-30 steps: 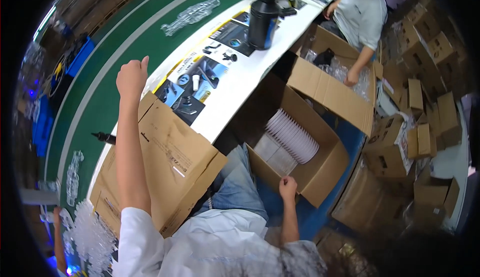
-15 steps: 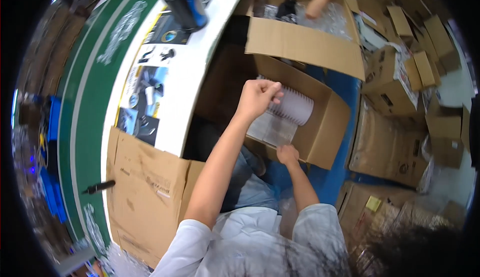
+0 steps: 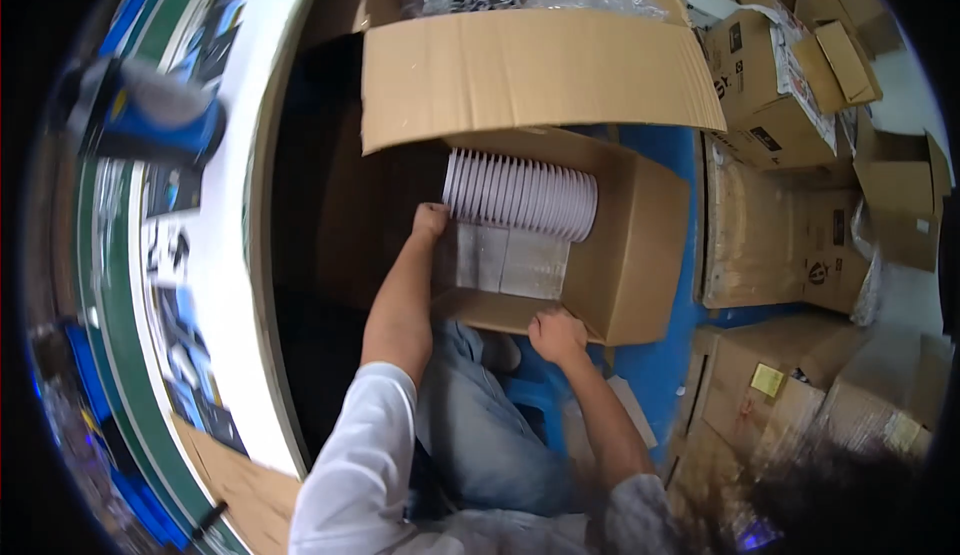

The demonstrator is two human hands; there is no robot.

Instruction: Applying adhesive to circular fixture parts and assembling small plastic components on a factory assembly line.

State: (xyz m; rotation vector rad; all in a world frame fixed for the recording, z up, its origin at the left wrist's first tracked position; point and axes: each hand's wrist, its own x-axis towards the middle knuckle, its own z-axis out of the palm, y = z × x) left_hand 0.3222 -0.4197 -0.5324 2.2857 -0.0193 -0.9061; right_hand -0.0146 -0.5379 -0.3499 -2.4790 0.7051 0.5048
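Note:
An open cardboard box (image 3: 655, 245) stands low in front of me. Inside it lies a row of ribbed white round pieces (image 3: 520, 195), stacked on their side like a roll. Their exact kind I cannot make out. The box's bottom shows flat, with clear tape across it. My left hand (image 3: 432, 220) is closed at the box's left edge, right beside the left end of the stack. With closed fingers, my right hand (image 3: 558, 335) grips the near edge of the box.
A second open carton (image 3: 540, 65) with clear plastic packing stands beyond, its flap hanging toward my box. On the left runs a white table edge (image 3: 265, 255) with printed boxes and a dark container (image 3: 160, 115). More cartons (image 3: 770, 235) stand on the right; the floor is blue.
My left hand has come down from above the stack to the box's left edge. My right hand stays on the near edge. The view has shifted, and the other person's hand is out of sight.

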